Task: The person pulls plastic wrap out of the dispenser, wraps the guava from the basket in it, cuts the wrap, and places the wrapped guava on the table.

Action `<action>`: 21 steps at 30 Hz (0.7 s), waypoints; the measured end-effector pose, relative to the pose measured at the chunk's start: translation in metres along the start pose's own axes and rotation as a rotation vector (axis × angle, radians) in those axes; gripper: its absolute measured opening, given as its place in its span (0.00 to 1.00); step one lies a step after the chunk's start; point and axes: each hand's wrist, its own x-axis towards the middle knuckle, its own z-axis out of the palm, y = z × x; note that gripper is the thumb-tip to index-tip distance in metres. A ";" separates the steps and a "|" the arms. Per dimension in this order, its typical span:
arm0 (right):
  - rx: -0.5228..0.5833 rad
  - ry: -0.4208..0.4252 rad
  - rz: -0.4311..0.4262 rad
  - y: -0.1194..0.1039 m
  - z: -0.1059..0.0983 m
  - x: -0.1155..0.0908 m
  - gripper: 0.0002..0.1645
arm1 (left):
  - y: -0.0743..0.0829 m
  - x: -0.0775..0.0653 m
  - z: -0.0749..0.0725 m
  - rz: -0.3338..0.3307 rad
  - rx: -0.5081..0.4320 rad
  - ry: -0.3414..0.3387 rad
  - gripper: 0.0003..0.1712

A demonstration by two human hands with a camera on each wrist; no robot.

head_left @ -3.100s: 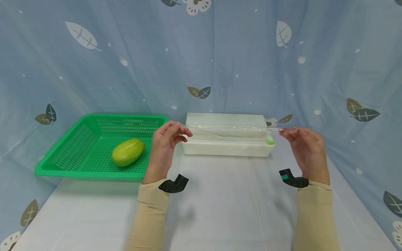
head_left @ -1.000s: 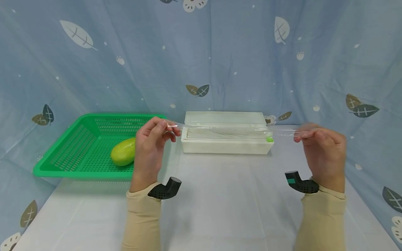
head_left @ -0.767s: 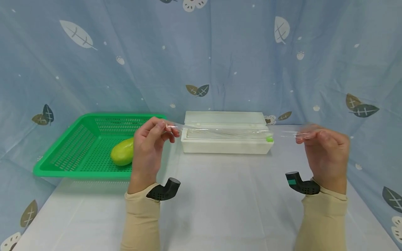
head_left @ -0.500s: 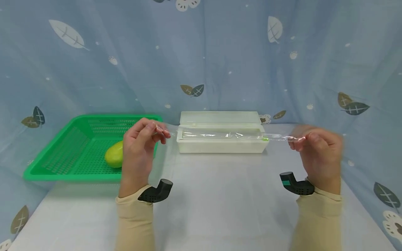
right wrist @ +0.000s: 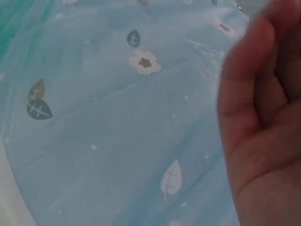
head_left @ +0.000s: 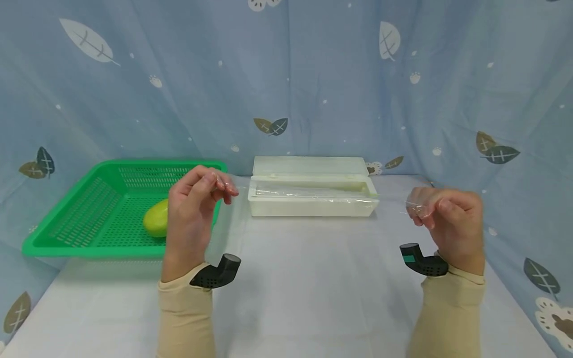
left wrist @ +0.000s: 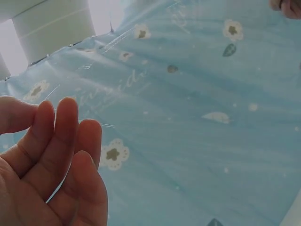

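A strip of clear cling film stretches between the two hands, with glossy creases along it. The left hand pinches its left end between thumb and forefinger; the left wrist view shows that pinch at the left edge, the other fingers loosely bent. At the other end, the right hand grips the film, which bunches over its curled fingers. Behind the film is a long white cling film box, its lid raised at the back. The film crosses the box's front rim in the head view.
A green plastic basket stands on the left of the white-covered table. In it lies a yellow-green oval fruit, partly hidden by the left hand. A blue patterned curtain hangs behind the table.
Both hands have moved apart, pulling the film wider. The film has dropped from over the box to its front rim, and the right fingers have curled further. The scene has shifted left in view.
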 end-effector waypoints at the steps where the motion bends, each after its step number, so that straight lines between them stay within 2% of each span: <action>1: 0.007 -0.020 0.007 0.000 0.000 0.000 0.14 | 0.001 -0.001 0.000 -0.003 0.002 -0.003 0.14; 5: 0.015 -0.071 0.019 0.000 0.000 -0.001 0.14 | 0.008 -0.005 -0.001 -0.017 0.021 -0.012 0.14; 9: 0.018 -0.055 0.017 0.001 0.001 -0.001 0.15 | 0.013 -0.006 -0.002 -0.027 0.068 -0.036 0.14; 15: 0.004 -0.023 0.012 0.001 0.003 -0.004 0.14 | 0.015 -0.009 0.000 -0.075 0.171 -0.127 0.14; 21: -0.057 -0.045 0.054 -0.005 0.009 -0.012 0.13 | 0.021 -0.017 0.000 -0.115 0.293 -0.204 0.15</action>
